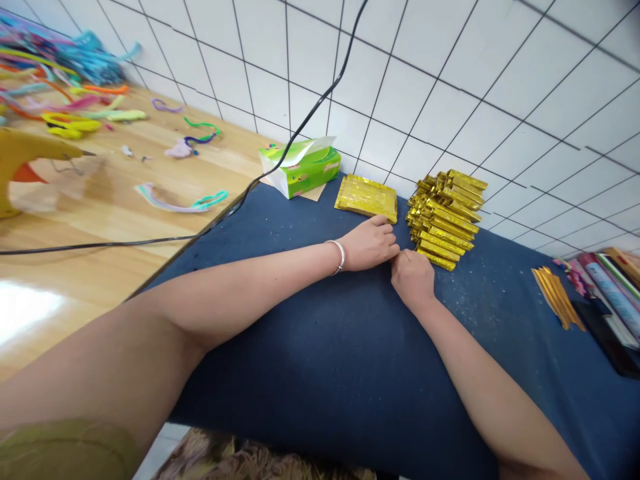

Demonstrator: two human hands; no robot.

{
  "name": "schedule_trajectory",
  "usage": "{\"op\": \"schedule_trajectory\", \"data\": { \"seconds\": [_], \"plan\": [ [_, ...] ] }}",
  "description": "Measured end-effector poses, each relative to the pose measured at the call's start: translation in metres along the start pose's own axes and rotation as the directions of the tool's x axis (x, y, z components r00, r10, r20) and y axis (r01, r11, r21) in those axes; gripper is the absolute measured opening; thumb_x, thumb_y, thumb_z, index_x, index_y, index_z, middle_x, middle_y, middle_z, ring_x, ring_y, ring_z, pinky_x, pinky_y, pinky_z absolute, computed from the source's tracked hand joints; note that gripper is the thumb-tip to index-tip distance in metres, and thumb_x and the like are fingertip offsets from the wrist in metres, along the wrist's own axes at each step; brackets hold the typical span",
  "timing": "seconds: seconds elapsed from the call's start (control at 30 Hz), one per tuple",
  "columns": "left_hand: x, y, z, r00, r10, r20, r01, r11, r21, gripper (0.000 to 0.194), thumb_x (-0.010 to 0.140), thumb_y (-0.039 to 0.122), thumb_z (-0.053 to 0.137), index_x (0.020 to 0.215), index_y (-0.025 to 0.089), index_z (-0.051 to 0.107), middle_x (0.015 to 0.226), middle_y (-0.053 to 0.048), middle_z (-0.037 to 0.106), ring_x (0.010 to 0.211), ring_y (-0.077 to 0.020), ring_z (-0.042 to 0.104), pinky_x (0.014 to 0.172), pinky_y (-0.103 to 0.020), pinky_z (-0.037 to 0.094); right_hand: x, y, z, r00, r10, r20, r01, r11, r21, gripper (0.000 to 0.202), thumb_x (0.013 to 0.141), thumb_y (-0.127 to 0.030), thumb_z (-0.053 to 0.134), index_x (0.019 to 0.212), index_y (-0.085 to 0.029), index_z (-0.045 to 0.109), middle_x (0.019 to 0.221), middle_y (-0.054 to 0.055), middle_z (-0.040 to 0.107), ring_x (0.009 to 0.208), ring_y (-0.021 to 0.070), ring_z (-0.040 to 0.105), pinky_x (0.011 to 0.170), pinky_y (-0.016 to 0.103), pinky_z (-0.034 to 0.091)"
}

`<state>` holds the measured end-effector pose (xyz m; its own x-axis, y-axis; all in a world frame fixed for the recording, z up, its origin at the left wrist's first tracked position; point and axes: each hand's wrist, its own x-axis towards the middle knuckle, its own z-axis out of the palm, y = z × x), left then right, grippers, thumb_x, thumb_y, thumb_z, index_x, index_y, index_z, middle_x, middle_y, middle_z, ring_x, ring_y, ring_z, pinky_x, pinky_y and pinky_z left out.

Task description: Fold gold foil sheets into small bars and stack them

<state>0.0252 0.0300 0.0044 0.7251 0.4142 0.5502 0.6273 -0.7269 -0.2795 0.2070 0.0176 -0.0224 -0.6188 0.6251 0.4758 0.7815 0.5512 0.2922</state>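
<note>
Left hand and right hand meet, fingers curled (can't tell if gripping anything). Gold sheets on worktop just beyond left hand; gold strips piled right of them, near right hand.

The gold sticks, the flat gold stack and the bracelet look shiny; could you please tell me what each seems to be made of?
Gold sticks: probably foil-coated paper or plastic film, glossy, judging by the crinkled, bright highlights.
Flat gold stack: likely similar glossy foil, given its wrinkled sheen; any core is hidden.
Bracelet: apparently polished silver-toned metal, from its smooth, bright, thin band.
</note>
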Motion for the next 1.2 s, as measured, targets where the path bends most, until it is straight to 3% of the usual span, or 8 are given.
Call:
{"op": "schedule_trajectory", "data": {
  "seconds": [0.3,0.5,1.2],
  "plan": [
    [-0.005,-0.005,0.009,0.999,-0.027,0.028,0.028,0.999,-0.044,0.015,0.085,0.020,0.051,0.073,0.017,0.060,0.070,-0.004,0.062,0.074,-0.0176,0.052,0.079,-0.036,0.030,0.004,0.006,0.000,0.999,-0.026,0.047,0.025,0.999,0.024,0.030,0.092,-0.018,0.034,0.078,-0.016,0.061,0.070,0.008,0.056,0.069,0.0191,0.046,0.067,0.033,0.027],
    [-0.008,-0.009,0.011,0.997,-0.057,0.053,0.060,0.997,-0.053,0.014,0.086,0.019,0.050,0.077,0.017,0.060,0.071,-0.004,0.063,0.070,-0.0161,0.054,0.074,-0.034,0.030,0.002,0.010,0.000,0.999,0.014,0.049,-0.018,0.997,0.077,0.029,0.092,-0.022,0.036,0.092,-0.017,0.064,0.073,0.007,0.058,0.073,0.0193,0.049,0.068,0.032,0.028],
    [-0.006,-0.001,0.008,0.995,-0.043,0.087,0.051,0.994,-0.096,0.011,0.083,0.018,0.051,0.074,0.017,0.058,0.071,-0.004,0.064,0.067,-0.0164,0.055,0.068,-0.034,0.029,0.002,0.006,-0.002,0.998,-0.050,0.026,0.049,0.998,0.039,0.029,0.093,-0.025,0.035,0.078,-0.015,0.058,0.072,0.007,0.057,0.072,0.0179,0.047,0.070,0.031,0.030]
  ]
}}
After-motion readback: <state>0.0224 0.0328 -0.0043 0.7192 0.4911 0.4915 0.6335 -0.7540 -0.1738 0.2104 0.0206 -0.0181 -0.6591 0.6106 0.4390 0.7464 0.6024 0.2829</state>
